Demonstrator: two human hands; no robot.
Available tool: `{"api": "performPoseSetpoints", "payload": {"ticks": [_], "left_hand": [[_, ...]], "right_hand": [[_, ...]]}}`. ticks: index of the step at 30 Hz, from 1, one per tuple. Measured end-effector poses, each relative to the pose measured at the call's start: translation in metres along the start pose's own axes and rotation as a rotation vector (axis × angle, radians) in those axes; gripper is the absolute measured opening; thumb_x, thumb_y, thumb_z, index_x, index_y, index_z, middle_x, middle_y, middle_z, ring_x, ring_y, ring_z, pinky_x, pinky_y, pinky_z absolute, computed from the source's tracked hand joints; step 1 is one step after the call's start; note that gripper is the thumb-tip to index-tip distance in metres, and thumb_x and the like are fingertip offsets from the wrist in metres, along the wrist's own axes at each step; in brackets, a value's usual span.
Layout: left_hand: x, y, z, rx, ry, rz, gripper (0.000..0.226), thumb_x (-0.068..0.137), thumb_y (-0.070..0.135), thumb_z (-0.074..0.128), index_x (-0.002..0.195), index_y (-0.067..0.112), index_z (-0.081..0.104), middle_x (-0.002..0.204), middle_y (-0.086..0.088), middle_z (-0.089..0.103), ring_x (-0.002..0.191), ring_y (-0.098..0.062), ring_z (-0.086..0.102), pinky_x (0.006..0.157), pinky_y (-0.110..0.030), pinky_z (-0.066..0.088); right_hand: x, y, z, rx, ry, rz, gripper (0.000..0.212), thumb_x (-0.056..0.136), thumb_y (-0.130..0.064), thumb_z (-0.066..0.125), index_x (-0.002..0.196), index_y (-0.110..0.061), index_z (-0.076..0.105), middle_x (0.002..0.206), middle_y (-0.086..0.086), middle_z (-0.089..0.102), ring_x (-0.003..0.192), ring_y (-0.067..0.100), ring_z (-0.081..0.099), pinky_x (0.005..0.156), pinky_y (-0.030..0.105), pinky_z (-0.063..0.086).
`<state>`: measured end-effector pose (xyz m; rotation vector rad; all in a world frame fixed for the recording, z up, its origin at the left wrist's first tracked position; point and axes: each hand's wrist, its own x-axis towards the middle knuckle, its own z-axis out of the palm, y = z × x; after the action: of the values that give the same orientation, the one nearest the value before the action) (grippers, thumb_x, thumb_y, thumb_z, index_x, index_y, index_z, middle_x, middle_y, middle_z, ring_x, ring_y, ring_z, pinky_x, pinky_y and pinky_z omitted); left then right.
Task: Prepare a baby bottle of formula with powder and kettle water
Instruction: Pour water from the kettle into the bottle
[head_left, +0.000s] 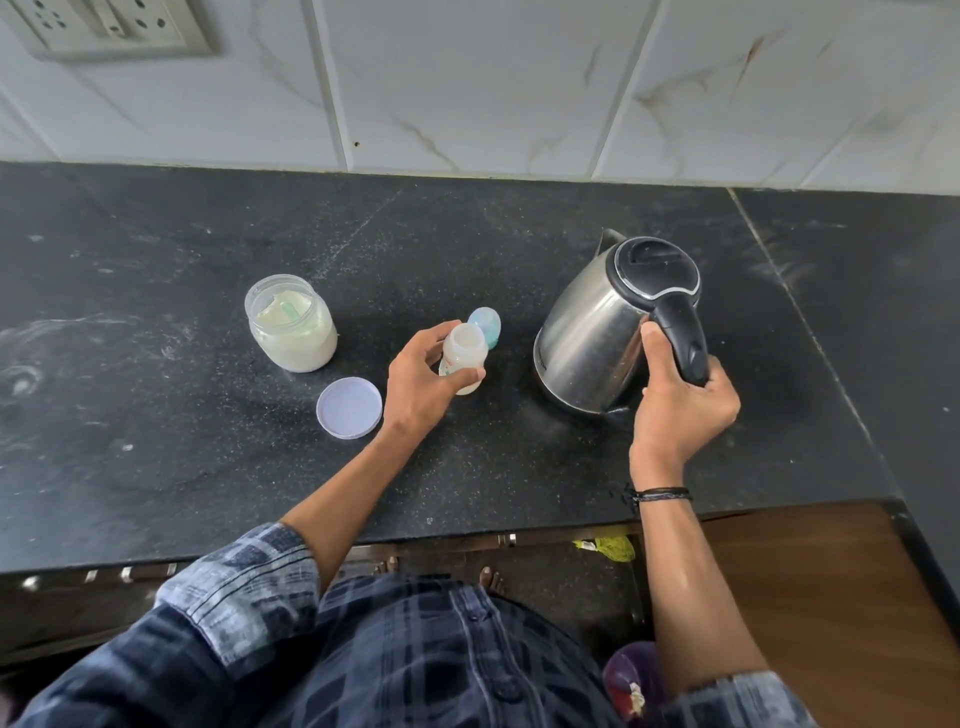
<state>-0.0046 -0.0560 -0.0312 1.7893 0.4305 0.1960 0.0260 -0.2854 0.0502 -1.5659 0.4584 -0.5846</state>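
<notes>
A small open baby bottle (464, 352) stands on the dark counter (156, 415), and my left hand (422, 387) grips its lower body from the left. Just behind it lies the bottle's blue-green teat cap (487, 322). To the right is a steel kettle (597, 332) with a black lid and handle; my right hand (680, 405) grips the handle. The kettle's base sits on the counter, spout toward the wall. At the left stands an open clear jar of formula powder (291, 325) with a scoop inside. Its pale lilac lid (349, 408) lies flat in front of it.
A tiled wall rises behind the counter, with a socket plate (109, 26) at the top left. The counter's front edge runs across below my arms, and a seam splits off a slab at the right. Wooden flooring (831, 597) and my bare feet show below.
</notes>
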Motion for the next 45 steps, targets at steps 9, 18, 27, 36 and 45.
{"api": "performPoseSetpoints", "payload": {"ticks": [9,18,27,36,45], "left_hand": [[0.000,-0.001,0.000,0.010,0.023,-0.030,0.067,0.077,0.012,0.090,0.137,0.020,0.062,0.137,0.003,0.064,0.124,-0.016,0.061,0.110,-0.043,0.050],[0.001,-0.003,0.001,-0.013,0.017,-0.020,0.066,0.076,0.010,0.090,0.135,0.022,0.063,0.134,0.007,0.066,0.122,-0.012,0.063,0.109,-0.037,0.051],[0.004,-0.005,0.001,-0.009,0.000,-0.003,0.066,0.078,0.010,0.089,0.136,0.023,0.061,0.137,0.008,0.064,0.123,-0.012,0.061,0.105,-0.027,0.051],[0.003,-0.008,0.002,0.009,-0.012,0.028,0.066,0.080,0.013,0.087,0.138,0.026,0.059,0.137,0.012,0.062,0.122,-0.008,0.060,0.098,-0.009,0.043],[-0.002,-0.011,0.001,0.024,-0.031,-0.003,0.074,0.083,0.013,0.086,0.147,0.025,0.051,0.139,0.016,0.056,0.124,-0.005,0.053,0.099,-0.011,0.040]], "right_hand": [[-0.007,0.001,0.010,-0.035,0.039,-0.028,0.036,0.073,-0.038,0.091,0.060,-0.021,0.062,0.060,-0.004,0.060,0.059,0.008,0.053,0.061,0.032,0.052],[-0.004,0.004,0.008,-0.042,0.027,0.014,0.043,0.070,-0.042,0.092,0.062,-0.010,0.064,0.061,0.012,0.062,0.059,0.018,0.054,0.059,0.048,0.056],[-0.008,0.002,0.005,-0.052,0.019,0.015,0.042,0.073,-0.039,0.092,0.066,-0.006,0.066,0.062,0.002,0.063,0.060,0.010,0.056,0.065,0.044,0.057],[-0.008,-0.002,0.000,-0.070,0.009,0.021,0.044,0.074,-0.041,0.091,0.068,-0.005,0.066,0.063,0.002,0.064,0.061,0.009,0.058,0.066,0.042,0.059],[-0.010,0.003,-0.015,-0.306,-0.102,-0.052,0.049,0.078,-0.064,0.080,0.094,-0.021,0.062,0.078,-0.015,0.062,0.075,0.001,0.061,0.083,0.041,0.057]]}}
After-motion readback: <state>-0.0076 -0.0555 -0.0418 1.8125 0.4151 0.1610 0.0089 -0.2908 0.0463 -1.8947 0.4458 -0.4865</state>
